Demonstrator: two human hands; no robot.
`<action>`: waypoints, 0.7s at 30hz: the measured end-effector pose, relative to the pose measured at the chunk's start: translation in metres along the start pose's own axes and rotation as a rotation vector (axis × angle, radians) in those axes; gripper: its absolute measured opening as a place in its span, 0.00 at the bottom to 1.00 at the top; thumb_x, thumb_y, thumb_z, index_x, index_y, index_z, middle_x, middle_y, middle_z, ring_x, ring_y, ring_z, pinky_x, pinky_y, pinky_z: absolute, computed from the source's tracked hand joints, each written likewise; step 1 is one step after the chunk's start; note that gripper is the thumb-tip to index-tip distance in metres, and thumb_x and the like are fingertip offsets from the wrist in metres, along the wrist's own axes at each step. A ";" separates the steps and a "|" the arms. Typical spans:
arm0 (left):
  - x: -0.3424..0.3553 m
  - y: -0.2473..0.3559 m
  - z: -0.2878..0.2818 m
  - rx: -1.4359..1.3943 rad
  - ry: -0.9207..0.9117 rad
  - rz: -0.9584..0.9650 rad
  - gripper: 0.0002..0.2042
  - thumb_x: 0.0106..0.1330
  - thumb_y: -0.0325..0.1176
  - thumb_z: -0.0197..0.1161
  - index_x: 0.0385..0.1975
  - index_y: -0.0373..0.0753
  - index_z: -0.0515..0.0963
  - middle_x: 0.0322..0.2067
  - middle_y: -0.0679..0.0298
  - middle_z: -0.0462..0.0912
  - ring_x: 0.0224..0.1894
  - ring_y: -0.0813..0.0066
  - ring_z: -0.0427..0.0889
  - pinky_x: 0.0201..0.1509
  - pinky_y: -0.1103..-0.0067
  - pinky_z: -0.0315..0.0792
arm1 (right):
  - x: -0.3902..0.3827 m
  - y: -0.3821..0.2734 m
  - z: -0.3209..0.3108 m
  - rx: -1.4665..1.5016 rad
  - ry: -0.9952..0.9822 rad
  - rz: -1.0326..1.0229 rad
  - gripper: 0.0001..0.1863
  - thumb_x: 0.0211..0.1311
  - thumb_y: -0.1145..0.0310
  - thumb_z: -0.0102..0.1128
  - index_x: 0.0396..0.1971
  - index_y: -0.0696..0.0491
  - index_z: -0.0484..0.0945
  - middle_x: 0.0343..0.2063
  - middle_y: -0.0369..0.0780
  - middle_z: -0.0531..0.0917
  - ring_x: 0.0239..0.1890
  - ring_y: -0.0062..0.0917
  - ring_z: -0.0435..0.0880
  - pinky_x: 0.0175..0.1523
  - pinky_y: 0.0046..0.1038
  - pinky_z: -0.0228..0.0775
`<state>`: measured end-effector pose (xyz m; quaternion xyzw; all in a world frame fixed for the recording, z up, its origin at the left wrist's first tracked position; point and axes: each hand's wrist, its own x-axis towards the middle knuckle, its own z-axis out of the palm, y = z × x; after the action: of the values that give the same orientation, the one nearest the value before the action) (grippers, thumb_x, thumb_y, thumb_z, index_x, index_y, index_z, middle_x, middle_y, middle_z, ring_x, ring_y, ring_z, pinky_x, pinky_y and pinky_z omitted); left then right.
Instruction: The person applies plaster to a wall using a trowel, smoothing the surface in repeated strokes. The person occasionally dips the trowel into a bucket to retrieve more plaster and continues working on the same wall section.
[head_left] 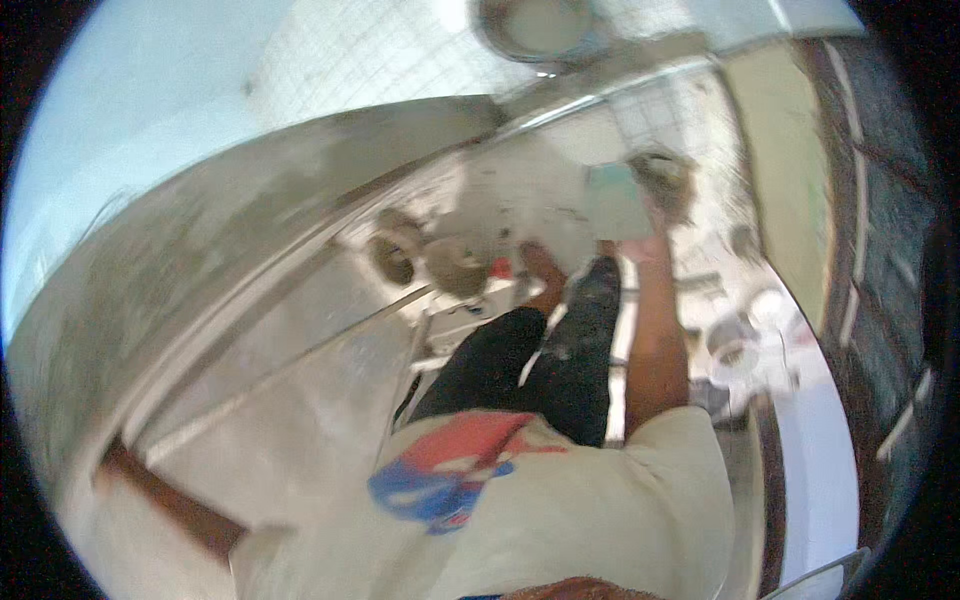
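Observation:
My right arm reaches ahead, and my right hand is blurred at the near edge of a flat, square-looking pale green and white piece. The hand appears closed on that piece; the fingers are smeared by motion. Far out at the lower left, my left hand touches the inner edge of a long grey ledge. Its fingers do not show clearly. Just beyond the green and white piece sits a dark, rounded thing, too blurred to name.
Two round, brownish containers stand left of my feet on a stained floor. Past the ledge is a large round tub near white tiles. A white round thing and other clutter lie at right, beside a yellowish panel.

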<state>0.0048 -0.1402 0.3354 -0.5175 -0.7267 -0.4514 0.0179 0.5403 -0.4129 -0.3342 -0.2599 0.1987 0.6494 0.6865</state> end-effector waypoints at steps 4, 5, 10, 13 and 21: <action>0.096 0.078 0.007 -0.521 0.042 0.105 0.36 0.73 0.63 0.49 0.74 0.46 0.74 0.74 0.57 0.74 0.75 0.45 0.72 0.77 0.43 0.64 | -0.059 -0.020 0.280 -1.024 -0.077 -0.108 0.26 0.64 0.81 0.70 0.64 0.59 0.84 0.62 0.43 0.88 0.62 0.32 0.88 0.69 0.33 0.80; 0.108 0.089 0.008 -0.597 0.035 0.117 0.36 0.73 0.63 0.49 0.73 0.46 0.74 0.74 0.57 0.74 0.75 0.46 0.72 0.77 0.43 0.64 | -0.065 -0.019 0.330 -1.072 -0.301 -0.232 0.26 0.64 0.83 0.68 0.63 0.59 0.85 0.59 0.44 0.89 0.60 0.31 0.89 0.67 0.33 0.80; 0.118 0.086 -0.001 -0.806 0.122 0.023 0.36 0.71 0.61 0.47 0.71 0.45 0.77 0.73 0.57 0.75 0.74 0.45 0.73 0.74 0.42 0.67 | -0.097 0.017 0.496 -1.166 -0.891 -0.772 0.21 0.67 0.84 0.65 0.58 0.54 0.89 0.45 0.44 0.89 0.48 0.33 0.89 0.56 0.34 0.81; 0.103 0.105 0.023 -0.693 0.261 0.079 0.35 0.72 0.62 0.47 0.70 0.44 0.77 0.70 0.56 0.77 0.71 0.47 0.75 0.74 0.44 0.69 | -0.100 0.038 0.530 -1.120 -0.912 -0.700 0.19 0.70 0.82 0.66 0.59 0.57 0.88 0.50 0.44 0.88 0.53 0.33 0.88 0.59 0.34 0.81; 0.127 0.081 0.008 -0.718 0.226 0.175 0.26 0.76 0.54 0.50 0.62 0.42 0.79 0.62 0.56 0.81 0.60 0.50 0.83 0.62 0.47 0.79 | -0.077 0.054 0.538 -1.525 -0.838 -0.976 0.22 0.69 0.84 0.65 0.59 0.49 0.90 0.50 0.46 0.88 0.54 0.37 0.88 0.59 0.34 0.83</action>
<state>0.0116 -0.0368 0.4447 -0.4980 -0.4687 -0.7281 -0.0461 0.4458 -0.1418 0.1307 -0.4344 -0.6582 0.2893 0.5425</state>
